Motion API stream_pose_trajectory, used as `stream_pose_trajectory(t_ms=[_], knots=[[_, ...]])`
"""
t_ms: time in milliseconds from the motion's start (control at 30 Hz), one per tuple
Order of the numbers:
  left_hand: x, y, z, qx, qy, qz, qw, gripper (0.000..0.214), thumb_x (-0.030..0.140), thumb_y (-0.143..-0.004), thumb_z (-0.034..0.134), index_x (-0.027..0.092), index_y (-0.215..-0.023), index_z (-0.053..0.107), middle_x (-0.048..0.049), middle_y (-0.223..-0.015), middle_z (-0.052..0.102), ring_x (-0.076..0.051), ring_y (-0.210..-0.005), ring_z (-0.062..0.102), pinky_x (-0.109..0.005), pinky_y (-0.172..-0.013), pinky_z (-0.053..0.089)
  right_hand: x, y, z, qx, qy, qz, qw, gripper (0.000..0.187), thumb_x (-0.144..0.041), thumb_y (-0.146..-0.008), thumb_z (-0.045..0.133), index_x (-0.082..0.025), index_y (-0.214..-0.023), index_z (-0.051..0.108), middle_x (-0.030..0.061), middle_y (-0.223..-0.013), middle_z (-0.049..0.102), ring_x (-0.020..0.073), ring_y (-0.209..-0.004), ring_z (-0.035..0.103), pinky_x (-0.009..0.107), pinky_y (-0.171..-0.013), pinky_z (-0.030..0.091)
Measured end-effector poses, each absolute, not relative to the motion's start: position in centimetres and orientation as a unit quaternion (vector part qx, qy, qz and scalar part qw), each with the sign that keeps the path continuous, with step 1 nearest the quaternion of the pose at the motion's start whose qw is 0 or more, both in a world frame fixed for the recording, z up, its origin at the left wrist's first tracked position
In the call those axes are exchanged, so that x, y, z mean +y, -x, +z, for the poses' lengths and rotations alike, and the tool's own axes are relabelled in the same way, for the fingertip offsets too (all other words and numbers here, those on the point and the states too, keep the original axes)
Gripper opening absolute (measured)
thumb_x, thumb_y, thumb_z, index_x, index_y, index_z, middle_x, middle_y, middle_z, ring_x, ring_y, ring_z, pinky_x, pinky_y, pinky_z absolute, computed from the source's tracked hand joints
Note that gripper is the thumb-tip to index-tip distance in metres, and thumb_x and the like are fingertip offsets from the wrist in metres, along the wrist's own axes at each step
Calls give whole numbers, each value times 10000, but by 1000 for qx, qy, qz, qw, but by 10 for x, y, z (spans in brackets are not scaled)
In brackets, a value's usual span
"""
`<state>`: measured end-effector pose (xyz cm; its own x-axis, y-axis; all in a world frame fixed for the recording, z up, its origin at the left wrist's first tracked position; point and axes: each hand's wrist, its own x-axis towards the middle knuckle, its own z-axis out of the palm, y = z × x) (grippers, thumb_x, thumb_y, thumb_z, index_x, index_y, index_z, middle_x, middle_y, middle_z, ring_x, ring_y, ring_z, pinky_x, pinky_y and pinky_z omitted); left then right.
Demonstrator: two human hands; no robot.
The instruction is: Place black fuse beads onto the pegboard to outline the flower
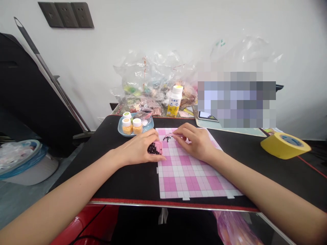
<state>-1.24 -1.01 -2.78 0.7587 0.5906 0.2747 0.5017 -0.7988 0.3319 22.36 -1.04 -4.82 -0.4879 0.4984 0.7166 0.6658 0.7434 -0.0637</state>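
Black beads (167, 138) lie in a small cluster on the pink-checked pegboard (189, 177), just off the fingertips of the right hand (198, 143). That hand pinches a thin pink tool (176, 135), probably tweezers, with its heel on the board. A planted heel should steady each placement. Close beside it, the left hand (139, 149) grips a pink bead tray (155, 148), best held level. Beyond the left hand stands a blue plate (149, 129) of small jars.

- one board (189, 170)
- two hands at the board: left hand (139, 149), right hand (196, 143)
- one tray (158, 147) at the board's left edge
- three jars (127, 126) on one plate (150, 128) behind the board
- one bottle (174, 101) behind the board
- one tape roll (284, 145) right of the board
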Motion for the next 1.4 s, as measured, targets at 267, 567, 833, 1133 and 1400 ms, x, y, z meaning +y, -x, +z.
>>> stream_pose_trajectory(t_ms=[267, 567, 833, 1133, 1400], knots=[[-11, 14, -26, 280, -936, 169, 134, 420, 528, -770, 637, 175, -990, 576, -100, -1174, 548, -242, -1031, 568, -380, -896, 456, -8, -224, -51, -863, 354, -132, 335, 209, -288, -914, 494, -167, -881, 661, 38, -828, 649, 96, -584, 562, 224, -517, 379], [-13, 12, -25, 267, -940, 161, 140, 384, 500, -767, 655, 170, -947, 578, -104, -1174, 557, -238, -1047, 572, -379, -925, 450, -6, -223, -53, -867, 353, -126, 330, 214, -288, -916, 492, -168, -890, 668, 35, -835, 645, 96, -608, 568, 221, -529, 377], [-13, 12, -25, 264, -941, 161, 140, 387, 489, -759, 668, 167, -957, 583, -114, -1198, 562, -244, -1091, 563, -378, -946, 447, -5, -223, -55, -867, 352, -130, 329, 219, -303, -915, 495, -164, -885, 662, 32, -836, 643, 101, -619, 570, 223, -529, 373], [-12, 13, -26, 256, -942, 167, 140, 390, 491, -761, 666, 166, -964, 591, -119, -1248, 552, -247, -1129, 554, -379, -971, 438, -4, -223, -55, -867, 349, -131, 330, 212, -297, -911, 497, -160, -885, 657, 37, -834, 642, 101, -615, 570, 222, -531, 377], [-12, 13, -25, 260, -941, 162, 141, 395, 494, -759, 666, 165, -968, 601, -119, -1252, 557, -253, -1135, 555, -387, -973, 439, -5, -223, -54, -867, 347, -130, 334, 205, -286, -907, 502, -154, -878, 656, 38, -825, 642, 97, -600, 568, 219, -524, 388]])
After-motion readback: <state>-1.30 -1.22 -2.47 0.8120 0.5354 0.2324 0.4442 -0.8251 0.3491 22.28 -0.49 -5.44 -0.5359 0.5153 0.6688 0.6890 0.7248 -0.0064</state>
